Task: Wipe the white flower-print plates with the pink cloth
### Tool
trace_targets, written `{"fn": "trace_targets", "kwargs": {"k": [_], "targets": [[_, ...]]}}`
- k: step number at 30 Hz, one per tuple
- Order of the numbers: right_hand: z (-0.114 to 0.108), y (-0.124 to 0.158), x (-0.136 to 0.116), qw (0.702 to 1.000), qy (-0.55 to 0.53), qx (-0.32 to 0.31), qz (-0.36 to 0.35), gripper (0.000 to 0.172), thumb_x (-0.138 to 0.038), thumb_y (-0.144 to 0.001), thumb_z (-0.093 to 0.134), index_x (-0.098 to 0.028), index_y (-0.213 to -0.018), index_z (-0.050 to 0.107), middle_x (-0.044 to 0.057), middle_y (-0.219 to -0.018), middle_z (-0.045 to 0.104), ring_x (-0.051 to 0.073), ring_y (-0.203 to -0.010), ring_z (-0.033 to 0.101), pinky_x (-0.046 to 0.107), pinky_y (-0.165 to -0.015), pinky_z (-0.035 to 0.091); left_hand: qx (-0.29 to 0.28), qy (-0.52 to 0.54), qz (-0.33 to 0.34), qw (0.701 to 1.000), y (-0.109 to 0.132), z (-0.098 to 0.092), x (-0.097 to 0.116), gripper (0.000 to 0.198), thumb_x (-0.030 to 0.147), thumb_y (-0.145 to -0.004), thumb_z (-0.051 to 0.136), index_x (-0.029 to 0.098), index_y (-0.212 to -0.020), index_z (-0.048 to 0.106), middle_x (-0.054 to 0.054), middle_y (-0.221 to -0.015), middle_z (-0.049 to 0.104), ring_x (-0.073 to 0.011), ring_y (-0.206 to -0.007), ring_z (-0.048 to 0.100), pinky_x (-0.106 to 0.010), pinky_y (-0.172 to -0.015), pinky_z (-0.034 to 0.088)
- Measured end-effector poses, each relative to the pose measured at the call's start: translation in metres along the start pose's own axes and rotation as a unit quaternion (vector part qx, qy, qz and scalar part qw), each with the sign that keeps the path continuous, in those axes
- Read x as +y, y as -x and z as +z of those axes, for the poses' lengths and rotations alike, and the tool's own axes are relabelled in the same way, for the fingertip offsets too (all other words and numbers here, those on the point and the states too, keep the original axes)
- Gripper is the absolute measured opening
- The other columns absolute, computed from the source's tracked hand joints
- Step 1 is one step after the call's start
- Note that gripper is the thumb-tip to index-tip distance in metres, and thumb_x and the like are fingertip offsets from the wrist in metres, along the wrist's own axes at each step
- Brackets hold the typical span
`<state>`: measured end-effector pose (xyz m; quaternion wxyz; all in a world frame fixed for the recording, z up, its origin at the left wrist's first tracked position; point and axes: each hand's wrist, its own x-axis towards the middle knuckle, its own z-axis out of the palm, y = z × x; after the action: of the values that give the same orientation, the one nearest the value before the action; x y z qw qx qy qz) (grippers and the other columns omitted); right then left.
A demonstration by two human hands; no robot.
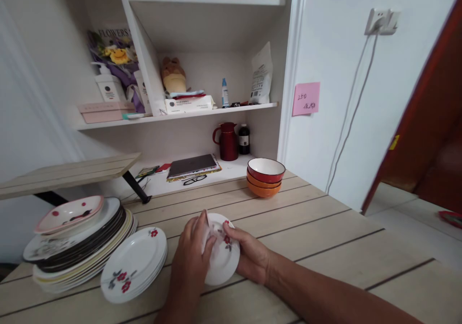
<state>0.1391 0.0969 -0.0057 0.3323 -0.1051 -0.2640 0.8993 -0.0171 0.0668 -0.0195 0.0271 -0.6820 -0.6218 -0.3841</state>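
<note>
A small white plate with red flowers (pixel 224 261) is tilted up above the wooden table (pixel 325 227). My right hand (pixel 250 252) grips its right rim, thumb on the face. My left hand (pixel 191 256) presses a white cloth or tissue (pixel 209 239) against the plate's left side, fingers closed on it. Just left of my hands, a short stack of matching flowered white plates (pixel 135 264) leans on a taller pile of mixed plates (pixel 77 244), which is topped by a pink dish (pixel 68 213).
Stacked red and orange bowls (pixel 265 176) sit at the table's far edge. Behind are white shelves with a red jug (pixel 228 141), a dark bottle, a notebook (pixel 193 165), glasses and bottles. A pink note (pixel 306 98) hangs on the wall. A doorway opens at the right.
</note>
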Motion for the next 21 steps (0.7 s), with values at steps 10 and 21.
{"fn": "trace_targets", "kwargs": {"k": [10, 21], "targets": [[0.002, 0.001, 0.001, 1.0, 0.014, 0.002, -0.02, 0.038, -0.029, -0.077, 0.071, -0.009, -0.109, 0.064, 0.011, -0.092, 0.074, 0.022, -0.086, 0.068, 0.04, -0.096, 0.041, 0.046, 0.167, -0.247, 0.953, -0.008, -0.013, 0.007, 0.053, 0.044, -0.075, 0.058, 0.019, -0.121, 0.058, -0.011, -0.116, 0.065, -0.0275, -0.11, 0.058, -0.041, -0.098, 0.043], [-0.001, -0.003, 0.004, 0.995, -0.044, 0.081, -0.046, 0.044, -0.023, -0.077, 0.067, -0.009, -0.118, 0.059, 0.012, -0.094, 0.074, 0.023, -0.091, 0.068, 0.039, -0.095, 0.044, 0.083, 0.287, -0.289, 0.91, -0.008, -0.011, 0.005, 0.046, 0.048, -0.07, 0.062, 0.019, -0.106, 0.062, -0.006, -0.098, 0.071, -0.0222, -0.093, 0.065, -0.031, -0.085, 0.049]]}}
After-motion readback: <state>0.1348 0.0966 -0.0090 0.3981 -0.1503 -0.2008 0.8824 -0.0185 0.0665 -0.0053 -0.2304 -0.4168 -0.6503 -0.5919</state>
